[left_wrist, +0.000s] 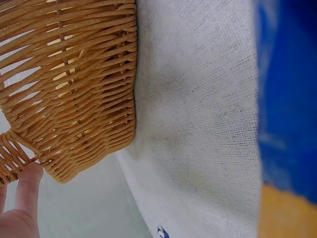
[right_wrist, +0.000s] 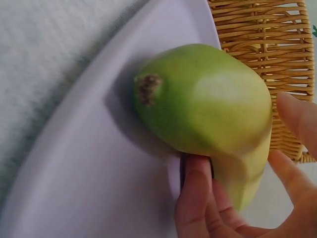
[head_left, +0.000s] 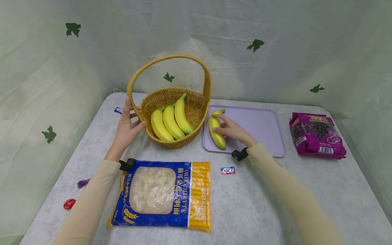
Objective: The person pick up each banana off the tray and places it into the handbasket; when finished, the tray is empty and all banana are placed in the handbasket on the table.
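Observation:
A wicker basket (head_left: 171,144) with a tall arched handle stands toward the back of the table, holding three yellow bananas (head_left: 173,121). My left hand (head_left: 127,126) is at the basket's left side, its thumb and fingers about the base of the handle. In the left wrist view, a fingertip touches the weave of the basket (left_wrist: 74,94). Another banana (head_left: 216,131) lies along the left side of a lilac tray (head_left: 254,126). My right hand (head_left: 232,131) holds this banana (right_wrist: 213,99) about its middle, some fingers tucked against its lower side.
A blue and yellow pasta bag (head_left: 153,194) lies at the front. On the right is a purple grape-print package (head_left: 316,136). Small wrapped pieces lie about: a red and blue one (head_left: 228,170), a blue one (head_left: 118,110), a purple one (head_left: 82,183) and a red one (head_left: 69,204).

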{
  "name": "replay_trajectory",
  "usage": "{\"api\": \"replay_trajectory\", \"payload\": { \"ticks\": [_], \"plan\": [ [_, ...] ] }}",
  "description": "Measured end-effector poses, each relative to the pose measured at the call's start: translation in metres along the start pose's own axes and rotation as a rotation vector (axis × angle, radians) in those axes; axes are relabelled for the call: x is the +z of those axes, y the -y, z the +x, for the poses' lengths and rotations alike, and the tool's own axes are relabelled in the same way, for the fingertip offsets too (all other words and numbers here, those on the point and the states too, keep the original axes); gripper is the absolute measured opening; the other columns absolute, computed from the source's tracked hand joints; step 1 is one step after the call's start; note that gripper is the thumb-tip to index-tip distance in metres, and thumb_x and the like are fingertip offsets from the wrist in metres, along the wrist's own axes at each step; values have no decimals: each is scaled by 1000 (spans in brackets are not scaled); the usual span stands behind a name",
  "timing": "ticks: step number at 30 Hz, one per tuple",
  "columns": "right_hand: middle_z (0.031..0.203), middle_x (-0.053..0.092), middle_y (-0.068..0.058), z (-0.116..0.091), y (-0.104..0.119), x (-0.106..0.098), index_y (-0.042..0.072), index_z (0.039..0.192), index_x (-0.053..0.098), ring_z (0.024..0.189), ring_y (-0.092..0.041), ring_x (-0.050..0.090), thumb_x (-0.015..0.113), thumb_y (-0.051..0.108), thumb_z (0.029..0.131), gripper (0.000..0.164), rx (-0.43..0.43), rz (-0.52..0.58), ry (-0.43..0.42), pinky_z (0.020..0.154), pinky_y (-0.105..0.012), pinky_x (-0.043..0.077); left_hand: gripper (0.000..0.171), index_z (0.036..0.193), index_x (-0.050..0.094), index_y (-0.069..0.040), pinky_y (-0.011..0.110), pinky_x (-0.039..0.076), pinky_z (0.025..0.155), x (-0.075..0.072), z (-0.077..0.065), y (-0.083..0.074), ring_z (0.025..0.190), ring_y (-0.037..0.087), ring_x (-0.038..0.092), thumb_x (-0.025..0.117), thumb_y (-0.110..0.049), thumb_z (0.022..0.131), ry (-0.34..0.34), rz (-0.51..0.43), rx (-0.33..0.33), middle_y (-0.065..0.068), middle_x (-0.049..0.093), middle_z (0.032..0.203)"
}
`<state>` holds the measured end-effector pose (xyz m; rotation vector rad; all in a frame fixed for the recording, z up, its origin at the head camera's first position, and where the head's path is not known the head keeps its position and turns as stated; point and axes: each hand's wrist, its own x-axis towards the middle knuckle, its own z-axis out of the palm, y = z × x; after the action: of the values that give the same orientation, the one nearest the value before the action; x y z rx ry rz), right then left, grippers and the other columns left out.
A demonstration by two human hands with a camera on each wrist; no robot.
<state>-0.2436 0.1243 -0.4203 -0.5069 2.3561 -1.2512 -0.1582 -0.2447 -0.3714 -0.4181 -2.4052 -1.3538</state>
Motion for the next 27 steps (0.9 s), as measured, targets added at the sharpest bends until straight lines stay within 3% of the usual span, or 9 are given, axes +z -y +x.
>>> {"api": "replay_trajectory", "payload": {
  "ticks": [5,14,18,23,27],
  "plan": [
    [109,53,-19,6,2,1,22,150,33,76,-24,54,61,32,93,64,15,-64,-8,66,-35,49,94,153,-3,-20,14,42,82,0,0,0,111,45,47,55,16,87,-3,-5,2,33,37,126],
    [104,55,-19,4,8,4,22,147,37,71,-22,52,63,24,89,63,42,-76,-57,63,-31,44,95,153,-2,-22,19,45,84,1,-1,0,111,46,47,56,15,87,-6,9,19,33,37,125],
    [110,52,-19,-3,10,3,23,147,36,82,-26,53,62,24,90,63,8,-42,-72,67,-34,44,95,153,-2,-21,22,46,86,1,-1,0,111,47,48,56,15,87,-8,11,19,33,38,125],
    [126,46,-21,-14,18,-2,24,149,31,109,-33,48,60,21,93,63,-58,61,-70,78,-42,48,94,153,-3,-21,17,44,85,1,-1,1,111,47,47,55,16,88,-5,-5,17,34,37,126],
    [138,37,-20,-21,27,-6,25,151,30,119,-35,43,59,17,94,64,-86,147,-50,86,-46,47,95,153,-3,-22,16,43,84,1,-1,0,111,47,47,55,15,88,-4,-4,26,34,37,126]
  ]
}}
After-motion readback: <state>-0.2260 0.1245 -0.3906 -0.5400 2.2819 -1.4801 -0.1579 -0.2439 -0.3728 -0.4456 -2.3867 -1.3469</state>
